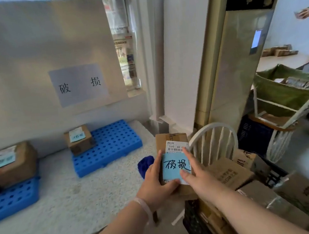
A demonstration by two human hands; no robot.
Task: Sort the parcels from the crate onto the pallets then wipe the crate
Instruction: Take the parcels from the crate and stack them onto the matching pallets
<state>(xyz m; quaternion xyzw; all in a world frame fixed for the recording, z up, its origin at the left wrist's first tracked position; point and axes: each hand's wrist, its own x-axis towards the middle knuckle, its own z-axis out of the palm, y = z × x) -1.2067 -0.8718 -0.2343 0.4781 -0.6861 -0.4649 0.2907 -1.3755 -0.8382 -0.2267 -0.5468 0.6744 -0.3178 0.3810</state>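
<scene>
Cardboard parcel (pixel 171 139) held up in both hands, mid-frame, above the floor between the right pallet (pixel 114 142) and a white chair (pixel 213 141). Long axis runs near to far, pointing away from the person toward the far wall. Top face up, with a shipping label at the far end and a blue note (pixel 175 167) at the near end, its writing upright to the viewer. Left hand (pixel 154 181) grips the left side, thumb across the near edge onto the note. Right hand (pixel 196 173) grips the right side, thumb on the note, fingers laid along the edge. Right pallet carries one small box (pixel 80 141) at its far left corner, with a blue note on top. Left pallet (pixel 11 198) holds bigger boxes (pixel 13 164), also noted. Paper sign (pixel 78 84) on the far board matches the note's characters. Black crate (pixel 195 227) near right, packed with more cartons (pixel 230 173). Blue lump (pixel 145 165) just left of the left hand, can't tell what.
</scene>
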